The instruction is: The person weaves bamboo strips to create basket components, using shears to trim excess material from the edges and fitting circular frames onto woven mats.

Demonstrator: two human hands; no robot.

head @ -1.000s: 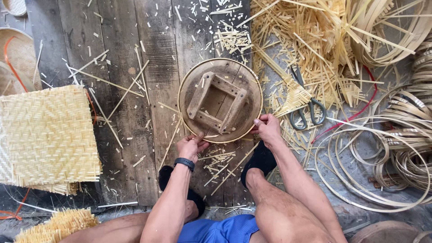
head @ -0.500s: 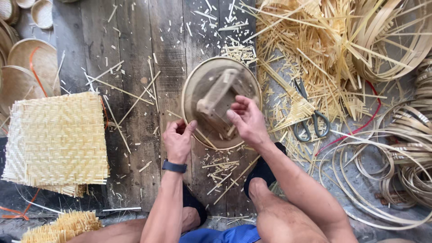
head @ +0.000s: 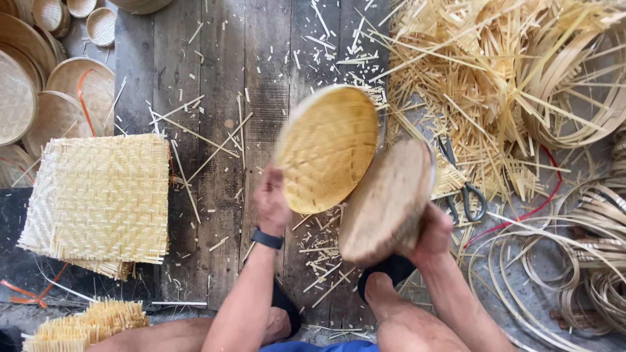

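Down below me runs the dark plank floor, littered with pale splinters, and off to my right a great heap of bamboo strips spills toward the coiled bamboo hoops. On my left lies the stack of square woven mats, with finished round trays piled beyond it. Now the business in hand: my left hand grips the lower rim of the woven round basket, fingers wrapped on its edge, tilted up off the floor and facing me. My right hand is clamped on the round wooden mould, held just beside the basket, the two rims touching or nearly so; blur keeps me from saying which. I judge this to be the parting step, the shaped basket coming free of its form. Next calls for a steady grip while each piece finds a resting place. Black-handled scissors wait near the mould.
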